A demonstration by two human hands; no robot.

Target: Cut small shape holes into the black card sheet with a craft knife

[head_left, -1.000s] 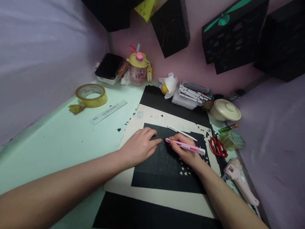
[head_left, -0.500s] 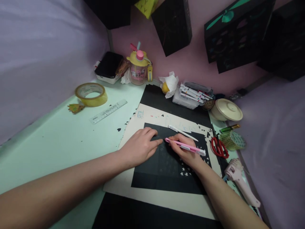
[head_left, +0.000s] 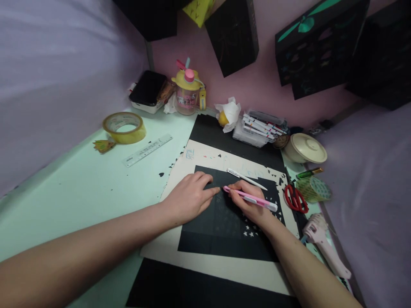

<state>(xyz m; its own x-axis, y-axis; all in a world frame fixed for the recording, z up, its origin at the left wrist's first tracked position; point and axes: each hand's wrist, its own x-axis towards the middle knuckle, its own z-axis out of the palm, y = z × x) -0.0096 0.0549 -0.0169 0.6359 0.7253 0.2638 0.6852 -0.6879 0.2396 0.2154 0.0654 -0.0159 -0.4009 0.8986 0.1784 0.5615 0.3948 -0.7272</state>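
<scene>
A sheet of black paper [head_left: 205, 239] lies on a white board [head_left: 237, 267], with small star-shaped holes cut in its right part. My left hand [head_left: 189, 196] rests flat on the sheet's left side, fingers stretched out. Between the fingers of my right hand [head_left: 248, 203] is a slim pink craft knife [head_left: 250, 198], its tip on the paper close to my left index finger. The blade itself is too small to make out. Just beyond my right hand lies a white pen [head_left: 246, 179].
Red scissors [head_left: 295, 199], a glue gun [head_left: 326, 244] and a lidded bowl [head_left: 305, 147] stand at the right. Leftward are a ruler [head_left: 147, 150] and a tape roll [head_left: 124, 127]. At the back are a drink bottle [head_left: 188, 92] and a box of markers [head_left: 253, 130]. Black scraps lie about.
Hardly anything differs. The view has shifted very slightly; both hands and the craft knife keep their places on the black paper.
</scene>
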